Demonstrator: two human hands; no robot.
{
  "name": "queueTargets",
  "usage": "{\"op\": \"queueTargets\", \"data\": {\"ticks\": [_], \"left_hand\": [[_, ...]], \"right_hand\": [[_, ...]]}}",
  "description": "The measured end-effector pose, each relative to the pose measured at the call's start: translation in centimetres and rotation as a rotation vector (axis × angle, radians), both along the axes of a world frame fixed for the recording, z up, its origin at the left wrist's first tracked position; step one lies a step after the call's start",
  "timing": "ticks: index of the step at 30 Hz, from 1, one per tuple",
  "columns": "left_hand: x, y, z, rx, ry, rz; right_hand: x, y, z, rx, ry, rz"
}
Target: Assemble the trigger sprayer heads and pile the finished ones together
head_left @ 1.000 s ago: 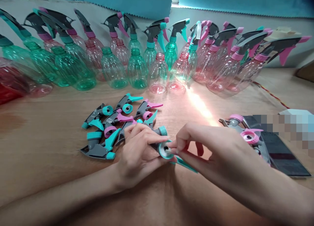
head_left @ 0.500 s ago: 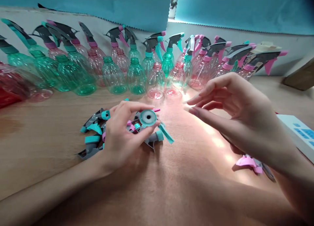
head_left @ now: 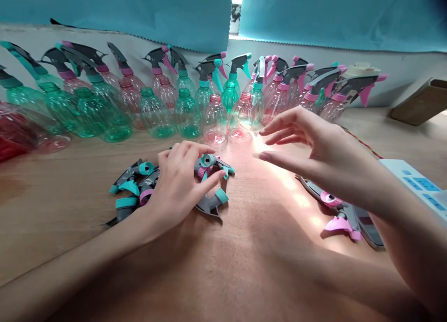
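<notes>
My left hand (head_left: 179, 182) lies over a pile of grey trigger spray heads with teal and pink collars, fingers and thumb apart. Between its index finger and thumb sits a teal-collared spray head (head_left: 207, 161), not gripped. Below the thumb rests another teal-collared head (head_left: 213, 203); at the wrist's left is one more teal-collared head (head_left: 126, 205). My right hand (head_left: 307, 149) hovers over the table, holding nothing, its fingers and thumb spread. Beneath it are a pink-collared spray head (head_left: 330, 199) and a pink trigger piece (head_left: 338, 225).
Along the back wall stand several spray bottles with heads on. In front of them are uncapped green bottles (head_left: 187, 117) and clear pinkish bottles (head_left: 214, 121). A white device with blue keys (head_left: 408, 177) and a dark phone-like slab (head_left: 370, 229) lie at right.
My left hand has let go of the teal-collared spray head, which now rests on the pile. My right hand has opened wider and shifted slightly left in view.
</notes>
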State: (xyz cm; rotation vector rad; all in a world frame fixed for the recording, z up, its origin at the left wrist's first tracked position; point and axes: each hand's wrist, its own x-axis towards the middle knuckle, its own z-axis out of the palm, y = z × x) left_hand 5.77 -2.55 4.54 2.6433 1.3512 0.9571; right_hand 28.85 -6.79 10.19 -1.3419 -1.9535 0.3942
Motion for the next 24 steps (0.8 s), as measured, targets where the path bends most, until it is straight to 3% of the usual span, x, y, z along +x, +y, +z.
{"op": "queueTargets", "data": {"ticks": [4,8,12,15,20,24], "left_hand": [[2.1,-0.9,0.9,-0.07,0.036,-0.084],[5.2,-1.2,1.4,-0.164,0.103,-0.307],[9.3,-1.5,0.8,-0.263,0.169,-0.552],[13.0,-1.5,0.1,-0.251,0.245,-0.67],[18.7,-1.0,-0.7,-0.191,0.422,-0.729],[20.8,-0.9,-1.9,-0.074,0.439,-0.747]], "right_hand": [[1.0,0.1,0.8,0.014,0.054,-0.015],[2.1,0.0,1.7,0.045,0.069,-0.015],[3.1,-0.4,2.5,0.042,-0.01,-0.015],[3.8,-0.6,3.0,0.0,-0.123,-0.032],[4.6,-0.9,3.7,-0.107,-0.319,-0.031],[5.1,-0.9,4.0,-0.131,-0.392,-0.049]]}}
